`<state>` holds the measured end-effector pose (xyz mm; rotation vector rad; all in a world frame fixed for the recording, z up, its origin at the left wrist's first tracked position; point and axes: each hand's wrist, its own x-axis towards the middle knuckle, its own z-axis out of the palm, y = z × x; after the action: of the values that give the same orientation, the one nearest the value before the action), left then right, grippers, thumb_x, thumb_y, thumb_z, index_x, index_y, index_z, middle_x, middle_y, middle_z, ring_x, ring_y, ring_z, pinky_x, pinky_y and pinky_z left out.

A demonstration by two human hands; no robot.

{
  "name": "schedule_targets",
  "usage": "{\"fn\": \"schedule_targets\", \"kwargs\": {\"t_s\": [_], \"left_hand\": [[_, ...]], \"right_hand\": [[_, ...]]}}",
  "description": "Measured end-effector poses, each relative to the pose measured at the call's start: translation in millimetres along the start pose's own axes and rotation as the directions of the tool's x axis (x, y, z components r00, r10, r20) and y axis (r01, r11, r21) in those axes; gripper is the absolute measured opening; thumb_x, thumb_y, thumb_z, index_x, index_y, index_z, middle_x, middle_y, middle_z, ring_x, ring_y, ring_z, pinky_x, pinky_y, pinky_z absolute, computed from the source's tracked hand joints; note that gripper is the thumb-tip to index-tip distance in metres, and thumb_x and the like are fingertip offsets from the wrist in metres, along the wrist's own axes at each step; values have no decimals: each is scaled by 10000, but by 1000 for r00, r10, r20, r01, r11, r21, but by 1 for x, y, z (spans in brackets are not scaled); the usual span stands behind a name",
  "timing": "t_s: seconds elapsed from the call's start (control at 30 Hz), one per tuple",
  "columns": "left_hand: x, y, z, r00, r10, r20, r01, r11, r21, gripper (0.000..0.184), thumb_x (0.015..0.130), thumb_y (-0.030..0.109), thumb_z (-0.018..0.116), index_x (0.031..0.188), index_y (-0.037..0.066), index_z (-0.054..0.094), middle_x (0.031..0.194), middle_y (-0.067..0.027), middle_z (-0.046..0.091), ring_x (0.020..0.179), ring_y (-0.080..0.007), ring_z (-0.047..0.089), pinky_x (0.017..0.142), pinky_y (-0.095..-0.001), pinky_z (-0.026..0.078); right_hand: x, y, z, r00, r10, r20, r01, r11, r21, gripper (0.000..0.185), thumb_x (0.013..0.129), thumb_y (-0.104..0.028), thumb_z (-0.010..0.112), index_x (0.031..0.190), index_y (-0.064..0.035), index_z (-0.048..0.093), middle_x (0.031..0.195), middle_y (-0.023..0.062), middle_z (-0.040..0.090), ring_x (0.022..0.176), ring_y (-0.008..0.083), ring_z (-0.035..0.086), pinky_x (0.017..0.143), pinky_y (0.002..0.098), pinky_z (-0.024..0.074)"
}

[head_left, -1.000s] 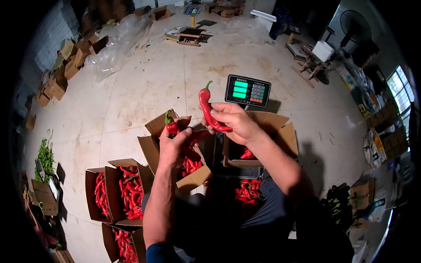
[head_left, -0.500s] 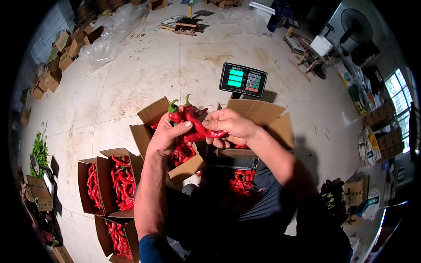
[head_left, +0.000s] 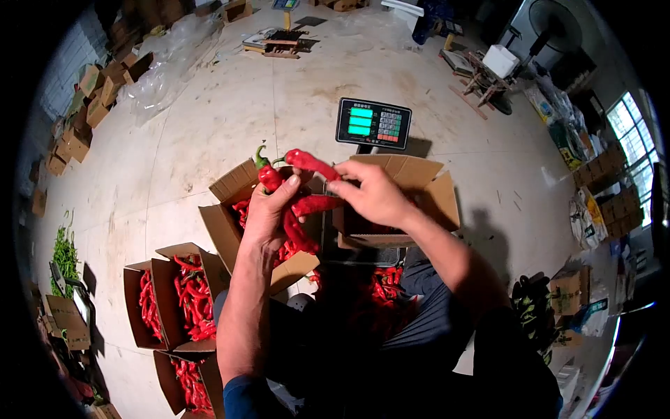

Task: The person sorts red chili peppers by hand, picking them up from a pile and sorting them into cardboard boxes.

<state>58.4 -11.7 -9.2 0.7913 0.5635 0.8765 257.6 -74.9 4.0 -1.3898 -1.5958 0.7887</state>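
My left hand (head_left: pixel 269 213) is closed around several red chili peppers (head_left: pixel 299 234), one with its green stem sticking up past the thumb. In my right hand (head_left: pixel 373 192) a single long red chili pepper (head_left: pixel 312 164) is pinched near one end, its other end pointing up and left. Both hands are raised over two cardboard boxes. The left open box (head_left: pixel 296 271) holds red peppers and lies partly under my left hand. Beneath my right hand is another open box (head_left: pixel 440 199), its inside mostly shadowed, on the scale.
The scale's lit display (head_left: pixel 374 124) stands behind the right box. Boxes of red peppers (head_left: pixel 194 297) stand at the left, with a pile of green peppers (head_left: pixel 65 251) farther out. More red peppers (head_left: pixel 384 286) lie by my legs. A fan (head_left: pixel 555 26) stands far right.
My right hand has lifted one chili pepper up and apart from the bunch in my left hand. The whole view has shifted slightly.
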Motion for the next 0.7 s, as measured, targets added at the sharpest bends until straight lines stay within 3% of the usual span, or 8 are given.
{"fn": "schedule_targets", "kwargs": {"t_s": [0.07, 0.17, 0.33, 0.47, 0.53, 0.57, 0.63, 0.7], "left_hand": [[1, 4, -4, 999, 23, 45, -21, 999, -45, 241, 885, 99, 665, 1109, 42, 601, 1056, -101, 641, 731, -161, 644, 481, -248, 510], [10, 2, -18, 995, 90, 50, -79, 979, -187, 294, 810, -24, 574, 1101, 15, 596, 1181, -144, 599, 830, -226, 655, 473, -266, 518], [17, 7, -34, 987, 142, 69, -113, 940, -322, 330, 799, -10, 539, 1123, 27, 584, 1260, -160, 554, 919, -262, 634, 496, -295, 533], [17, 10, -37, 965, 209, 156, -134, 910, -393, 340, 806, 8, 531, 1141, 30, 585, 1276, -169, 545, 953, -284, 630, 501, -299, 555], [15, 10, -36, 955, 225, 191, -130, 902, -412, 340, 809, 11, 527, 1143, 29, 586, 1276, -173, 545, 965, -290, 628, 499, -300, 559], [14, 9, -34, 954, 223, 198, -124, 900, -418, 338, 809, 12, 524, 1141, 28, 586, 1277, -175, 544, 970, -291, 626, 497, -301, 559], [15, 3, -31, 956, 215, 201, -119, 907, -403, 327, 821, 38, 558, 1148, 26, 571, 1282, -165, 537, 992, -256, 608, 460, -274, 551], [17, -1, -26, 973, 151, 173, -66, 906, -419, 311, 815, 33, 547, 1123, 34, 588, 1249, -165, 567, 957, -277, 637, 486, -298, 557]], "right_hand": [[3, 12, -11, 999, 39, 8, -39, 949, 312, 191, 951, -100, 597, 1067, 45, 641, 937, 77, 707, 877, 131, 648, 792, 308, 504], [0, 19, -29, 989, 89, 120, -139, 842, 521, 171, 984, -133, 566, 1049, 4, 643, 971, 89, 687, 905, 147, 638, 801, 296, 495], [-11, 22, -43, 954, 166, 248, -296, 631, 717, 205, 993, -176, 555, 1123, -26, 606, 979, 91, 668, 915, 171, 633, 771, 293, 486], [-14, 23, -70, 966, 181, 186, -255, 789, 559, 249, 985, -171, 560, 1164, 0, 587, 1007, 102, 665, 930, 184, 640, 789, 314, 507], [-14, 32, -93, 971, 219, 96, -238, 925, 295, 292, 967, -154, 584, 1193, 29, 580, 1033, 107, 662, 945, 191, 648, 837, 324, 519], [-16, 39, -99, 978, 205, -43, -206, 978, -35, 314, 949, -149, 609, 1206, 29, 577, 1040, 111, 664, 953, 192, 647, 854, 325, 517], [-17, 41, -103, 962, 37, -270, -211, 731, -649, 370, 912, -137, 659, 1231, 29, 571, 1052, 118, 666, 971, 195, 647, 886, 327, 514], [-19, 25, -92, 966, 172, -195, -224, 930, -290, 445, 867, -142, 709, 1259, 12, 564, 1086, 133, 659, 1002, 216, 640, 905, 329, 507]]}}
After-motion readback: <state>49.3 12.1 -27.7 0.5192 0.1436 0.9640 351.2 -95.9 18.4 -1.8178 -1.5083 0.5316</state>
